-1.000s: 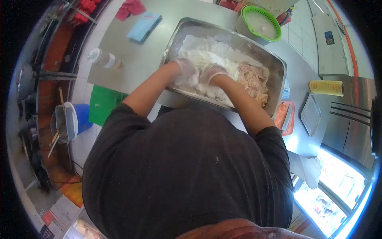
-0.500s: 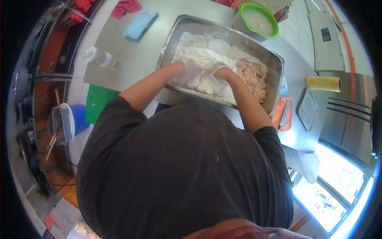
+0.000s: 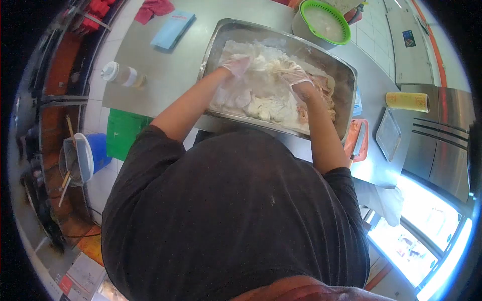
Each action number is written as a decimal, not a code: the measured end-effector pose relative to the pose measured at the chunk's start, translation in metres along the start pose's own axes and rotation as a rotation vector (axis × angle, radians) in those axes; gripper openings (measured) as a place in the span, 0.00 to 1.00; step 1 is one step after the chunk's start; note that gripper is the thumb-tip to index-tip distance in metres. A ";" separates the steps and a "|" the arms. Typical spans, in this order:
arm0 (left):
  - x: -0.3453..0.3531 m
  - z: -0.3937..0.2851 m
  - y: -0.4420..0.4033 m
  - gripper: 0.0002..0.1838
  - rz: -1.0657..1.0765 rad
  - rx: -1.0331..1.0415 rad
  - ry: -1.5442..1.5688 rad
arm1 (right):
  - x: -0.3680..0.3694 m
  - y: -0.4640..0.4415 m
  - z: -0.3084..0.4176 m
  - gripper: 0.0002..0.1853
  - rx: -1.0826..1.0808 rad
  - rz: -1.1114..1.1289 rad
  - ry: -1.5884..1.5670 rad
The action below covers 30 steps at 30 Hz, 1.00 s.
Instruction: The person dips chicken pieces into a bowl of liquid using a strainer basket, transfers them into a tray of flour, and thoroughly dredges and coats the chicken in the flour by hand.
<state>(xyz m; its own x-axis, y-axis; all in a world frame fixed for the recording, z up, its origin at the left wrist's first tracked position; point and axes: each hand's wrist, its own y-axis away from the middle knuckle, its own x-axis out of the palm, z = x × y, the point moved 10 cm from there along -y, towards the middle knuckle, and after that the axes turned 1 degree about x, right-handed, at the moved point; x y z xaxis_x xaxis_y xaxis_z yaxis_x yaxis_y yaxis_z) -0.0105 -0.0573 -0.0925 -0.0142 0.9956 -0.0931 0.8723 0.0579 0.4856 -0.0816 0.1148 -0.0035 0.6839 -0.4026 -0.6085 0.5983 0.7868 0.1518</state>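
Observation:
A deep steel tray point(image 3: 345, 125) on the table holds white flour point(image 3: 261, 93) and, at its right side, raw meat pieces point(image 3: 324, 88), probably chicken. Several floury lumps lie near the front wall. My left hand point(image 3: 238, 66), in a clear plastic glove, is over the left part of the flour. Across from it, my right hand point(image 3: 296, 76), also gloved and dusted white, reaches into the flour beside the bare meat. Flour blurs the fingers of both hands, so I cannot make out whether anything is in them.
Left of the tray lies a squeeze bottle point(image 3: 123, 74); behind are a blue packet point(image 3: 173, 30) and a red cloth point(image 3: 152, 10). A green basket point(image 3: 346, 30) sits on a pot at the back. To the right are a yellow roll point(image 3: 406, 102) and a small metal tray point(image 3: 388, 134).
My hands were close together low in the flour. They have moved apart and toward the tray's far side, the right one shifting right. Floury lumps now show near the front wall.

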 end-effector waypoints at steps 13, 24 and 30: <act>0.050 -0.005 -0.050 0.31 0.162 0.191 -1.140 | 0.092 0.043 0.035 0.31 0.067 0.575 0.493; 0.061 -0.034 0.002 0.27 0.375 0.284 -1.425 | 0.019 0.058 0.005 0.23 0.328 0.358 0.334; 0.072 -0.056 0.022 0.26 0.120 0.418 -1.358 | 0.051 0.067 0.038 0.23 0.205 0.464 0.616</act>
<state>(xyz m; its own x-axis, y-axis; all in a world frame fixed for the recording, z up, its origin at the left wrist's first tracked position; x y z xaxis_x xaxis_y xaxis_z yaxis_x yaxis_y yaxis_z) -0.0197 0.0197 -0.0398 0.3318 0.1362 -0.9335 0.9158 -0.2839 0.2841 0.0093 0.1297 0.0055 0.5639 0.3232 -0.7600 0.4151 0.6846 0.5991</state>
